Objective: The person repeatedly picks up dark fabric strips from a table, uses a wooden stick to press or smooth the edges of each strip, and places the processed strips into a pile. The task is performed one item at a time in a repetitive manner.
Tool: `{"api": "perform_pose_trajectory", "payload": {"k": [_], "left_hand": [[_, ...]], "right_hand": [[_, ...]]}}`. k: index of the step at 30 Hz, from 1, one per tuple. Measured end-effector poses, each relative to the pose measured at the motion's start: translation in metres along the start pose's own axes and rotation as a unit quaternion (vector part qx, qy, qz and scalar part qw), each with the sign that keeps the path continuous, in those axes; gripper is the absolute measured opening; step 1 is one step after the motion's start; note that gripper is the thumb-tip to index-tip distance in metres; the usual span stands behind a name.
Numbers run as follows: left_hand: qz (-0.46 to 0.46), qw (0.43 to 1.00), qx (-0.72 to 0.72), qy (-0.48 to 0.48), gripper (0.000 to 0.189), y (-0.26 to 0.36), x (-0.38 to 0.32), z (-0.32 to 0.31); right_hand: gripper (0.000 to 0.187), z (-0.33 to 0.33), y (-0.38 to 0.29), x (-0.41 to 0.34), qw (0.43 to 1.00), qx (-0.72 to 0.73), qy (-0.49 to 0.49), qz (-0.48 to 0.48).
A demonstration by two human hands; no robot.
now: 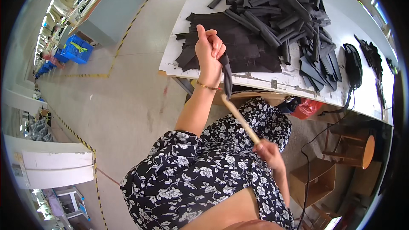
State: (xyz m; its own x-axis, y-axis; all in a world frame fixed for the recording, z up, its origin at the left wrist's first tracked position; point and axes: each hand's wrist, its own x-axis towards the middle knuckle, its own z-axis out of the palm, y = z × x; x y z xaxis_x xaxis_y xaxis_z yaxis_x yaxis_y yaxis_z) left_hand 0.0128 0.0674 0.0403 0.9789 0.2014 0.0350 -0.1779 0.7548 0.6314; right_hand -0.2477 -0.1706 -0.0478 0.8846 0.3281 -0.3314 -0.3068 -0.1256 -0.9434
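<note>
My left hand [209,46], with a beaded bracelet at its wrist, is raised at the table's front edge. Its curled fingers grip a narrow black fabric strip or tube [227,76], which hangs down twisted, while the thumb points up. Lower down, close to my body, my right hand [268,154] holds a pale wooden stick [241,119]. The stick slants up to the left, and its tip meets or overlaps the fabric's lower end; whether it is inside cannot be told. Beyond my left hand lie flat black fabric pieces [236,51] in a loose layered stack.
A large heap of black fabric tubes [268,3] covers the white table's [252,81] far part. Flat dark pieces [319,70] and a black pouch-like item [353,64] lie to the right. Below are a red plastic bag [306,108], a wooden stool [364,150], a box [313,180] and a hanging cable [306,166].
</note>
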Motion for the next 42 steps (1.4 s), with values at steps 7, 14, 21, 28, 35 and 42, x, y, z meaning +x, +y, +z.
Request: {"api": "perform_pose_trajectory", "payload": {"k": [7, 14, 21, 28, 35, 42], "left_hand": [[-0.076, 0.992, -0.043, 0.087, 0.035, -0.069, -0.024, -0.003], [-0.092, 0.898, 0.273, -0.334, 0.042, -0.072, -0.043, -0.005], [-0.267, 0.881, 0.192, -0.34, 0.038, -0.085, -0.131, 0.018], [-0.264, 0.767, 0.372, -0.45, 0.031, -0.092, -0.185, -0.044], [-0.047, 0.936, 0.213, -0.275, 0.018, -0.049, -0.08, 0.044], [-0.106, 0.939, 0.209, -0.252, 0.014, -0.066, -0.073, 0.028]], "right_hand": [[0.032, 0.009, -0.08, 0.114, 0.905, 0.014, 0.334, -0.264], [0.015, -0.027, -0.111, 0.13, 0.897, -0.03, 0.353, -0.264], [0.014, -0.058, -0.147, 0.134, 0.813, 0.018, 0.47, -0.343], [0.017, -0.114, -0.16, 0.134, 0.863, 0.229, 0.31, -0.327], [0.018, -0.062, -0.129, 0.127, 0.932, 0.2, 0.159, -0.256], [0.012, -0.046, -0.11, 0.126, 0.916, 0.183, 0.251, -0.253]]}}
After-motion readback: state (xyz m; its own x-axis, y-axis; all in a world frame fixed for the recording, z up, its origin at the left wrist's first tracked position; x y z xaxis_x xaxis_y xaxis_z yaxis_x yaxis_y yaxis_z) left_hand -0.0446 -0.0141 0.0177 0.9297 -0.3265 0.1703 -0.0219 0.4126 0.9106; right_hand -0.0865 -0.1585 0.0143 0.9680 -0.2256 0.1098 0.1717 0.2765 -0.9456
